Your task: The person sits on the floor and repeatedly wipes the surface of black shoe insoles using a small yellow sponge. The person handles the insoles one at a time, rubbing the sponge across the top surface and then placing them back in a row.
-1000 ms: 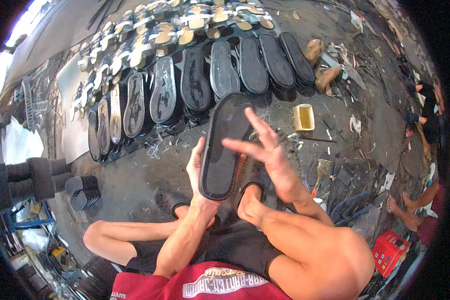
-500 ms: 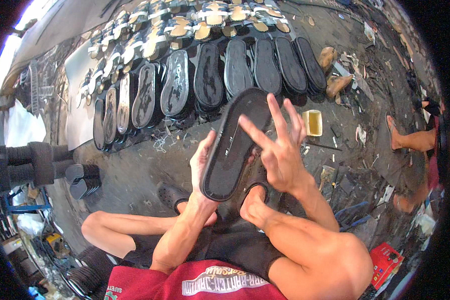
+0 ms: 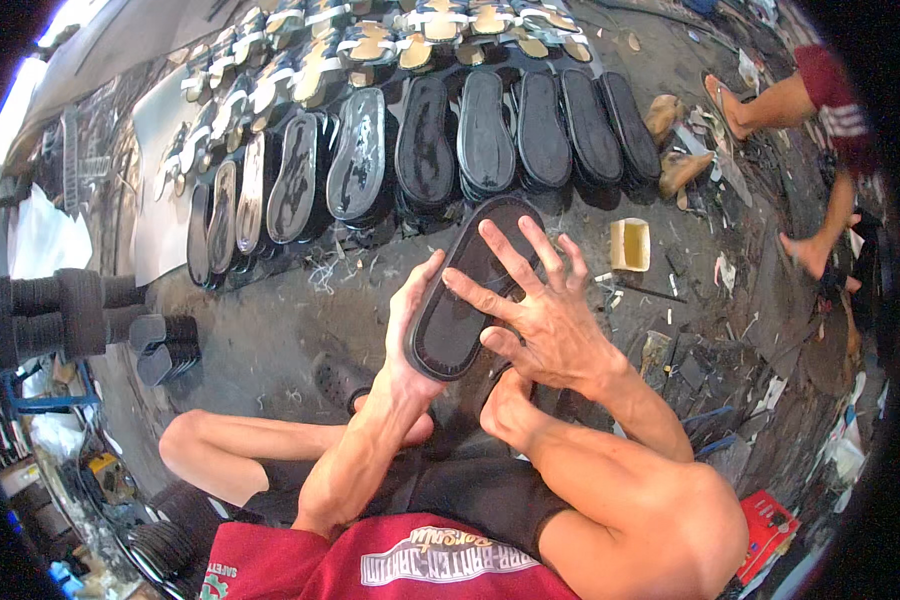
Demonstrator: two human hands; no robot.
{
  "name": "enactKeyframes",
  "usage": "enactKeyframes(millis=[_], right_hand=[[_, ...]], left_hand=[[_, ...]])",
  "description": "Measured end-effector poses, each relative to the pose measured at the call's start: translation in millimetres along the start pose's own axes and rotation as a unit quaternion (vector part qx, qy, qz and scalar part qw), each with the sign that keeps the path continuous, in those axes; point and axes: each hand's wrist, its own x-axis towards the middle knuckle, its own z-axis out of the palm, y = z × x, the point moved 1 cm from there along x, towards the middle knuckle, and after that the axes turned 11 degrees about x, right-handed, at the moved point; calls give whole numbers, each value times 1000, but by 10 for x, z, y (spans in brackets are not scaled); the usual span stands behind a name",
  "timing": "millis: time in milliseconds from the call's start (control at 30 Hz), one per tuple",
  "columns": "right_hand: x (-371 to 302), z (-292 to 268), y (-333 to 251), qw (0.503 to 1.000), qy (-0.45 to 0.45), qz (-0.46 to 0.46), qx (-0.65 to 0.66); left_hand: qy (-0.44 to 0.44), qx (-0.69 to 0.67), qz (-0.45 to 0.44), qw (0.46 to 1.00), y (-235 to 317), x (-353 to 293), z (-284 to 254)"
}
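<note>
Nearest to us, above the floor [image 3: 260, 340] and between our bent knees, our left hand [image 3: 407, 325] holds a black sole [image 3: 448, 335], its thumb along the left edge and its other fingers hidden beneath. The sole slants, far end toward the right, with a raised rim around its face. Our right hand [image 3: 562, 335] reaches across from the right, its fingers [image 3: 510, 255] spread wide over that face; we cannot tell whether the tips press on it or hover.

Left of the sole we have bare floor, out to a black stack [image 3: 165, 350]; a black clog [image 3: 340, 380] sits just below. To the right, a pale container [image 3: 617, 245] stands near our right fingertips. Ahead, the row of black soles [image 3: 487, 130] leaves us little room past the held one's far end. Strapped sandals [image 3: 370, 42] lie behind the row, and another person's legs [image 3: 775, 105] show at the far right.
</note>
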Motion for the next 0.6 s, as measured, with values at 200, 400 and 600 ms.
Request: enactKeyframes(millis=[200,400,600], right_hand=[[-7,28,-126,999,-25,-28,21],[-14,7,-182,997,-45,-62,10],[23,-56,-133,992,-76,-98,14]], left_hand=[[-167,-32,77,982,-89,-9,-79],[-114,-29,26,993,-61,16,-220],[114,206,83,968,-109,-139,275]])
